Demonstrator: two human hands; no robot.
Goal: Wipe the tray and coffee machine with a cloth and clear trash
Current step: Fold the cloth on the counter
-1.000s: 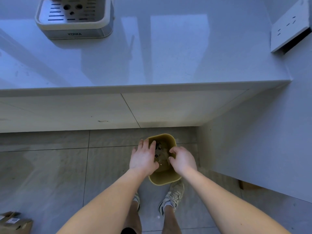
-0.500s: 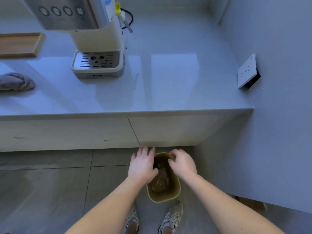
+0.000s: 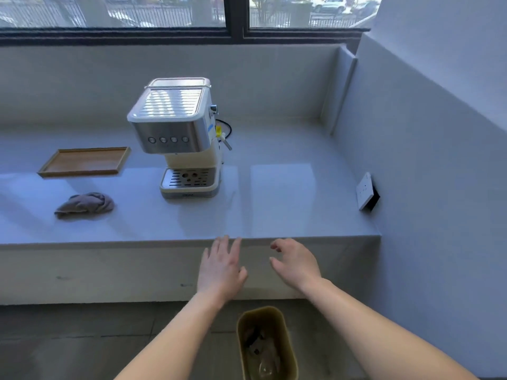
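Before the worktop (image 3: 274,204) edge: left hand (image 3: 222,267) with fingers straight and spread, right hand (image 3: 297,266) loosely curled, both empty, above the floor bin (image 3: 290,352) of trash. Crumpled cloth (image 3: 85,204) and tray (image 3: 83,161) lie left of the coffee machine (image 3: 178,138); its base lettering is too blurred to read.

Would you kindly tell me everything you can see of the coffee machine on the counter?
The coffee machine stands upright on the pale countertop, right of the wooden tray, beyond the crumpled grey cloth, apart from both. Its head looks like brushed metal, with a slatted top and four round front buttons; body and base are cream. A perforated drip tray sits at its foot, a steam wand hangs on its right side, a dark cable loops behind. No hand touches it.
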